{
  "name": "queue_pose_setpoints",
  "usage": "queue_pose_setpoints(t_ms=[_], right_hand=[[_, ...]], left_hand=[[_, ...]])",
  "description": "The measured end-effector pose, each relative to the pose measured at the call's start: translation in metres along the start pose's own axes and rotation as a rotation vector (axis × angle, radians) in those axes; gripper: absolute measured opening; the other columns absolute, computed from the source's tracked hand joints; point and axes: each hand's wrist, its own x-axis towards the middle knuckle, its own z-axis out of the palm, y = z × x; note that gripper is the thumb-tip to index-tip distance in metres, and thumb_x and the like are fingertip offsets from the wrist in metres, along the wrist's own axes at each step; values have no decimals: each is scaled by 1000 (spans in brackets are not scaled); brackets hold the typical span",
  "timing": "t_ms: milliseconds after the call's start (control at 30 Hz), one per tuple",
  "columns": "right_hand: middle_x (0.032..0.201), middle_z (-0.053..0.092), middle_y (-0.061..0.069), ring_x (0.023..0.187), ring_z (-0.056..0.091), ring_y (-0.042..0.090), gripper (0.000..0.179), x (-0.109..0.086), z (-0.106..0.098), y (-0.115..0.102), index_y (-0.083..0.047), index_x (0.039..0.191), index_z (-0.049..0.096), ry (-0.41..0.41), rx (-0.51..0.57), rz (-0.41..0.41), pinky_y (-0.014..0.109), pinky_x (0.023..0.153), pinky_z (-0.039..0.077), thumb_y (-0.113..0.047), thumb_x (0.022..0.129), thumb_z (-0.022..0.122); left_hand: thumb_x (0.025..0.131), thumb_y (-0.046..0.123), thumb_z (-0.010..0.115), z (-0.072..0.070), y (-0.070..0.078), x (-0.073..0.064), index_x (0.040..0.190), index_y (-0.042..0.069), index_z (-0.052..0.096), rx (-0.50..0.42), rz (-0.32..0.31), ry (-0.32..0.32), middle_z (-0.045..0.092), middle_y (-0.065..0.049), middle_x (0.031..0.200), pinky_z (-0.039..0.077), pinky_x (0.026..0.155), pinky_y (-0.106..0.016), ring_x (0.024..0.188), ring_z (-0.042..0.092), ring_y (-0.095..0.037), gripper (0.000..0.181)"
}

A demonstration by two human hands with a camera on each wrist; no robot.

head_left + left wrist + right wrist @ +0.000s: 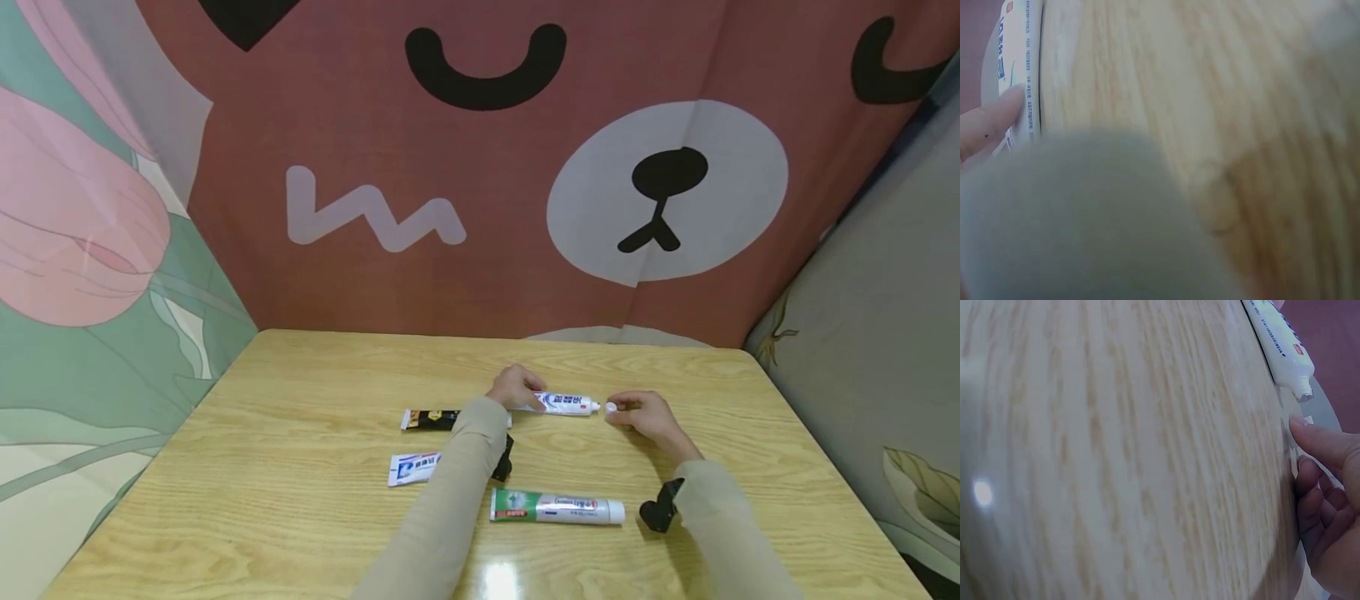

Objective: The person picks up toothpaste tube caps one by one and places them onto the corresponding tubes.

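Observation:
A white and blue toothpaste tube (pixel 566 404) lies toward the back of the table, its bare nozzle facing right. My left hand (pixel 516 387) holds it near its left end; in the left wrist view a thumb (pixel 1007 112) presses on the printed side. Just right of the nozzle, my right hand (pixel 648 414) pinches a small white cap (pixel 611 407) between thumb and fingers. A short gap separates cap and nozzle. In the right wrist view, the tube (pixel 1280 350) shows its uncapped tip, and the cap is mostly hidden behind the thumb.
A black toothpaste tube (pixel 431 419) and another white and blue tube (pixel 412 469) lie partly behind my left sleeve. Nearer, between the forearms, lies a capped green and white tube (pixel 577 509). A printed cloth (pixel 360 283) stands behind the wooden table (pixel 300 467).

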Motion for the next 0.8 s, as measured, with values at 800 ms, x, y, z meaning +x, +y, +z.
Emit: queue_pose_setpoints(t_ms=[800], right_hand=[[88, 64, 10, 66, 54, 14, 27, -1, -3, -2, 8, 104, 62, -30, -13, 36, 27, 55, 46, -6, 81, 67]], left_hand=[[67, 1, 78, 1, 4, 3, 82, 5, 73, 12, 105, -21, 66, 1, 75, 45, 67, -20, 70, 55, -8, 17]])
